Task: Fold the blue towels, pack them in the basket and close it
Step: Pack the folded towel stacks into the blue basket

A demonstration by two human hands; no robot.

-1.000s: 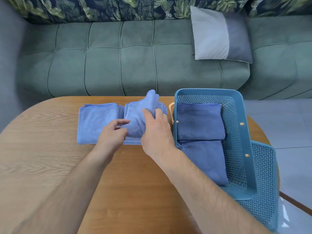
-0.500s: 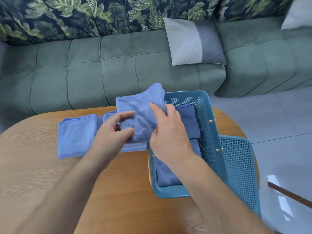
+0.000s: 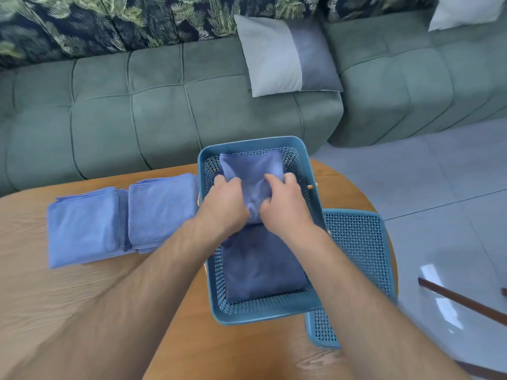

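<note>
A second ago both hands were lifting a folded light-blue terry towel (image 3: 251,176) off the right-hand pile; now it is down in the far half of the perforated teal plastic basket (image 3: 274,314), so one more is packed.

Left to right on the oval wooden table (image 3: 82,311): two piles of folded towels (image 3: 82,226) (layers uncountable), the left hand (image 3: 226,201) and right hand (image 3: 285,201) curled onto the towel, a darker one (image 3: 263,267) nearer, then one teal lid (image 3: 356,242), still off.

Wooden table (image 3: 82,311), two folded towel stacks (image 3: 120,220), blue basket (image 3: 263,311), perforated lid (image 3: 359,259)
</note>
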